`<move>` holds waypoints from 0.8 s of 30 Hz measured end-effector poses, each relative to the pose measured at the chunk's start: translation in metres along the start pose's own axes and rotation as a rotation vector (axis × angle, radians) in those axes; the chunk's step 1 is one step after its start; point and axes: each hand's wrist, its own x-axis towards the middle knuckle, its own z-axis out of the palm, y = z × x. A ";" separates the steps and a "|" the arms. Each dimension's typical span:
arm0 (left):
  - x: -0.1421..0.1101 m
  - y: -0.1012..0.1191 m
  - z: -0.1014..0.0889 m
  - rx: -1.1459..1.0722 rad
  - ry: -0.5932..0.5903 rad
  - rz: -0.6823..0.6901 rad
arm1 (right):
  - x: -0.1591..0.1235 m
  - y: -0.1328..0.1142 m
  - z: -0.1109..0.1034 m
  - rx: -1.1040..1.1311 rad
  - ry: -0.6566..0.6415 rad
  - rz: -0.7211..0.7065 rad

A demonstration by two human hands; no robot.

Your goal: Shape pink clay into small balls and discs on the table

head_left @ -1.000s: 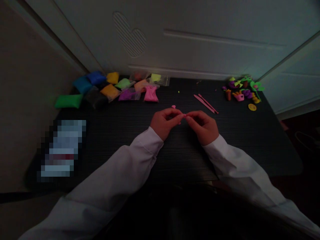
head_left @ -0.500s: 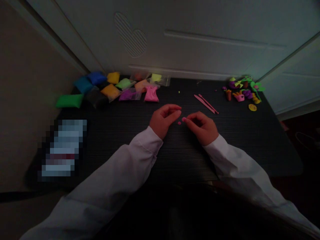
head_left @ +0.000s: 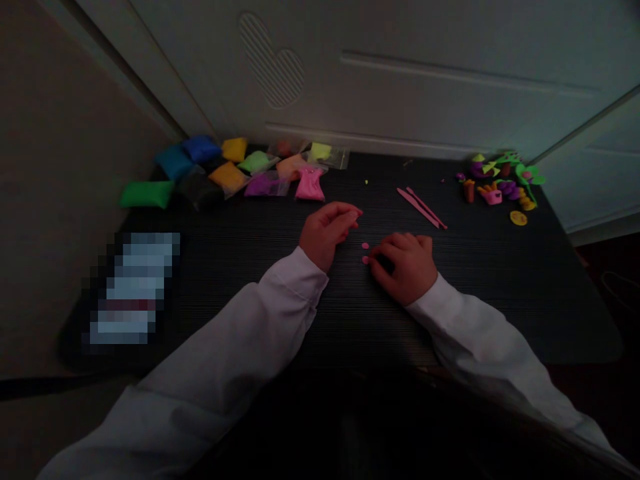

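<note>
Right fingers (head_left: 373,258), 2 pink discs (head_left: 365,246), 2 tools (head_left: 418,207)

Nearer pink disc (head_left: 365,260) brought down, just beside farther pink disc (head_left: 365,246) — right hand (head_left: 406,267) lowered

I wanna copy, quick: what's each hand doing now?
Left hand: looks pinched closed; can't tell if holding anything.
Right hand: fingers curled at a small, flat, round, pink, clay-like disc; grip unclear.
</note>
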 end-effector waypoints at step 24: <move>0.004 0.000 -0.001 0.086 -0.004 0.042 | -0.023 0.000 -0.005 -0.208 -0.100 -0.197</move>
